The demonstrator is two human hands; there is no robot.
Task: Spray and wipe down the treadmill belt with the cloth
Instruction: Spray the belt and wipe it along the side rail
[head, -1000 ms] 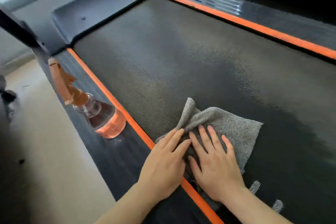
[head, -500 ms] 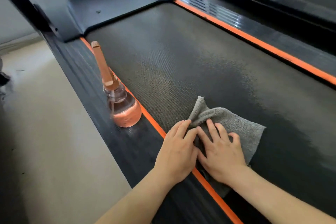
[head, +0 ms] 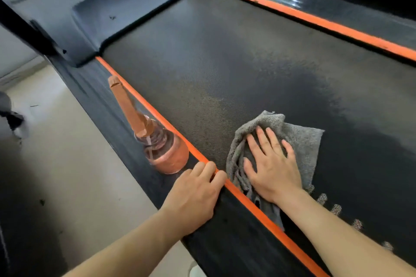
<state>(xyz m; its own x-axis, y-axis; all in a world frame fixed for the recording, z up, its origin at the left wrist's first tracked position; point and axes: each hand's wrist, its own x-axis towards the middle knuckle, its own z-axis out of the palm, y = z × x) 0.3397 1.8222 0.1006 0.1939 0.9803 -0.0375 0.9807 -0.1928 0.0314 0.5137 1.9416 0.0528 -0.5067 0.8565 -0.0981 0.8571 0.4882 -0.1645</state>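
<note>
Black textured treadmill belt [head: 225, 63] and dark left side rail [head: 101, 101], thin orange strip [head: 157, 114] between them
Grey terry cloth [head: 301, 141] lies bunched on belt, lower end against strip; darker damp-looking patch [head: 337, 105] beyond it. Clear round spray bottle of orange liquid with orange trigger head [head: 166, 155] stands on rail, just beside strip. Left hand [head: 193, 195] rests on same rail, fingertips touching strip
</note>
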